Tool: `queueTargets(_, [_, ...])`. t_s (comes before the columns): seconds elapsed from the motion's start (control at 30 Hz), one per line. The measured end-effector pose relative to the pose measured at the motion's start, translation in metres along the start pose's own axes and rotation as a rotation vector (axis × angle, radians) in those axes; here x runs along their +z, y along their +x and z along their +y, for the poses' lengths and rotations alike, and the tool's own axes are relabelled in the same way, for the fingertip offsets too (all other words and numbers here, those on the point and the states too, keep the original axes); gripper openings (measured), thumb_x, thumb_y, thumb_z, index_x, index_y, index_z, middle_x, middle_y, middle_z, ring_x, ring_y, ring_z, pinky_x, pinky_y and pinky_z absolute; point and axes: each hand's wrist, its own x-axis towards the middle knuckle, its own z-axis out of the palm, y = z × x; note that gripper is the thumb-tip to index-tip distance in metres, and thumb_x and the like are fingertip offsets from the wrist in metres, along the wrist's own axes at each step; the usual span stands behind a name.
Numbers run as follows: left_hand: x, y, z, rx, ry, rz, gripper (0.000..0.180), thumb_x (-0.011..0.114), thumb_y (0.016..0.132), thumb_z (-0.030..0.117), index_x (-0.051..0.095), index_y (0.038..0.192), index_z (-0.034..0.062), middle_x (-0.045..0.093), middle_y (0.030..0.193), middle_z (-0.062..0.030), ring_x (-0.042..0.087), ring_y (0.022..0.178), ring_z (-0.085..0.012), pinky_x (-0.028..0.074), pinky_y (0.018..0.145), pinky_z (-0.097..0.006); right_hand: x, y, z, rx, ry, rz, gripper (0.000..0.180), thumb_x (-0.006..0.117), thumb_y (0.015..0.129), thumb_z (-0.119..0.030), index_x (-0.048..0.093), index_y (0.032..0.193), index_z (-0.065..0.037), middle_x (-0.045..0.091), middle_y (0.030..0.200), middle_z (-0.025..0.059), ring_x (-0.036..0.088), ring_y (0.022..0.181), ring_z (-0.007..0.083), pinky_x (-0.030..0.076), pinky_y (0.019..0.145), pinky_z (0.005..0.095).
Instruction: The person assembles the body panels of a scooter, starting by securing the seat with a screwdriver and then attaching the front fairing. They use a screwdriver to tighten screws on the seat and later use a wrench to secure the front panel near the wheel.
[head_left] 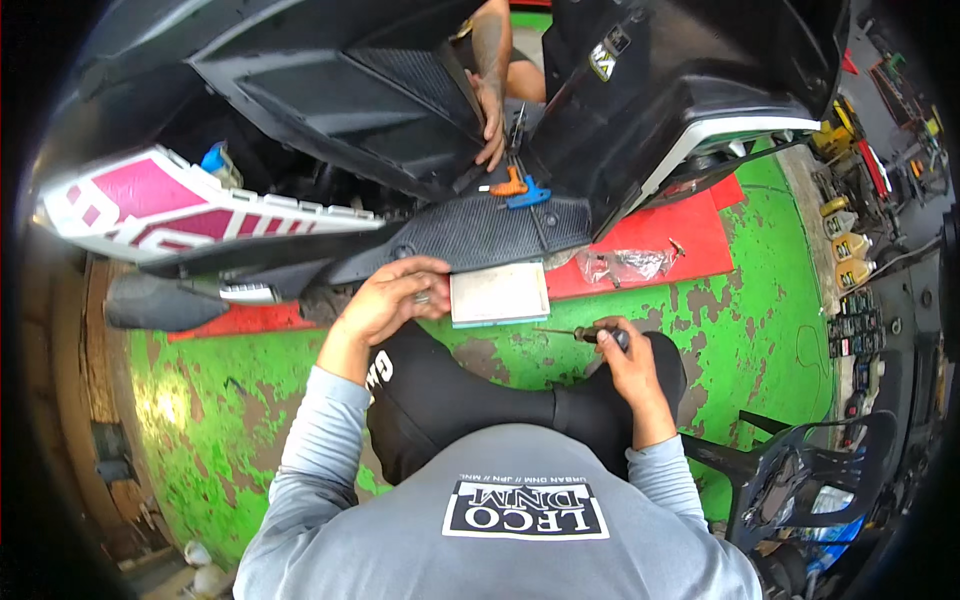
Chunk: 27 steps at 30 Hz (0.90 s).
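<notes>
A scooter's black ribbed footboard (490,230) spans the area ahead of me. My left hand (395,300) is at its lower edge, fingers apart and fingertips against or close to the panel; I cannot tell if they press on it. Just right of those fingers is a flat whitish rectangular tray or box (500,292) with a pale blue edge. In my right hand (628,365), above my right knee, is a screwdriver (585,334) with a dark handle, its thin shaft pointing left. An orange-handled tool (508,184) and a blue-handled tool (530,193) rest on the footboard.
Another person's hand (490,120) reaches in across the scooter. A clear plastic bag (640,264) lies on a red platform (690,240) over the green floor. At right stand a black chair (800,470) and yellowish bottles (852,258). A white-and-pink side panel (150,200) extends left.
</notes>
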Motion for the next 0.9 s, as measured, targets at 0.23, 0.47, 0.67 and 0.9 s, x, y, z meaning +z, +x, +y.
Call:
queueTargets(0.23, [0.103,0.008,-0.088,0.106,-0.467,0.137,0.041,0.047,0.102,0.017,0.054,0.133,-0.0083,0.063,0.124,-0.028,0.063,0.119,-0.0403,0.051,0.104,-0.044,-0.078,-0.002,0.024,-0.106,0.39,-0.213,0.028,0.061,0.092,-0.007,0.063,0.118,0.004,0.071,0.101,0.0127,0.068,0.087,0.0175,0.053,0.078,0.0288])
queueTargets(0.47, [0.131,0.006,-0.086,0.152,-0.281,0.318,0.035,0.046,0.099,0.01,0.061,0.128,-0.0027,0.07,0.099,-0.0101,0.065,0.085,-0.0193,0.053,0.074,-0.03,-0.13,-0.009,0.042,-0.103,0.702,-0.441,0.059,0.06,0.086,-0.003,0.041,0.142,-0.006,0.066,0.101,0.0175,0.064,0.071,0.0206,0.052,0.062,0.0304])
queueTargets(0.67, [0.123,0.014,-0.064,0.164,-0.168,0.347,0.03,0.048,0.097,0.011,0.065,0.118,-0.0031,0.061,0.077,-0.0035,0.052,0.064,-0.0123,0.038,0.053,-0.025,-0.072,-0.01,-0.006,0.004,0.795,-0.543,0.07,0.053,0.096,-0.006,0.025,0.157,-0.024,0.059,0.105,0.0161,0.047,0.058,0.0129,0.043,0.05,0.0281])
queueTargets(0.9, [0.038,0.04,-0.018,0.232,-0.03,0.335,0.031,0.05,0.103,0.023,0.068,0.113,-0.0004,0.061,0.076,-0.0006,0.058,0.065,-0.0124,0.044,0.054,-0.024,0.006,0.087,-0.089,-0.185,0.61,-0.613,0.047,0.051,0.098,-0.016,0.04,0.143,-0.01,0.049,0.106,0.0088,0.052,0.074,0.0143,0.047,0.062,0.0293])
